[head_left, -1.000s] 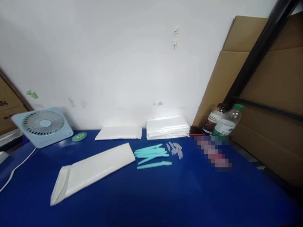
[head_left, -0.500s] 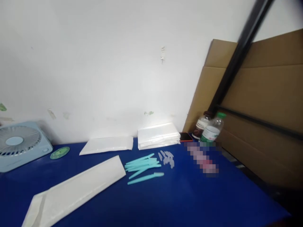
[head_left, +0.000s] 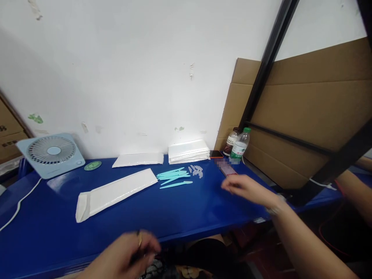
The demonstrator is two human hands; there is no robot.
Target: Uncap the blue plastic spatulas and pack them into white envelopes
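Observation:
My left hand (head_left: 132, 252) is at the front edge of the blue table, smeared a little by motion. Its thumb and bent fingers are apart, and no object shows in them. Over the right part of the tabletop hovers my right hand (head_left: 242, 188), fingers loosely stretched and holding nothing visible, close to a pinkish phone-like object (head_left: 228, 169) that is partly blurred out. Between the hands, farther back, lie several turquoise eyebrow razors (head_left: 174, 175), one apart in front. Beside them is a small heap of translucent greyish covers (head_left: 196, 171). A long white padded envelope (head_left: 119, 192) lies to their left.
Against the wall lie a stack of white envelopes (head_left: 188, 151) and another single envelope (head_left: 138, 159). A dark phone (head_left: 216, 154) and two bottles (head_left: 240, 145) stand back right by cardboard (head_left: 305, 116) and a black post (head_left: 269, 54). A blue fan (head_left: 54, 153) and green disc (head_left: 93, 166) are left.
Both my hands have come into view from below and the right. The camera view has shifted, showing more of the table's front and left. The things on the table appear unmoved.

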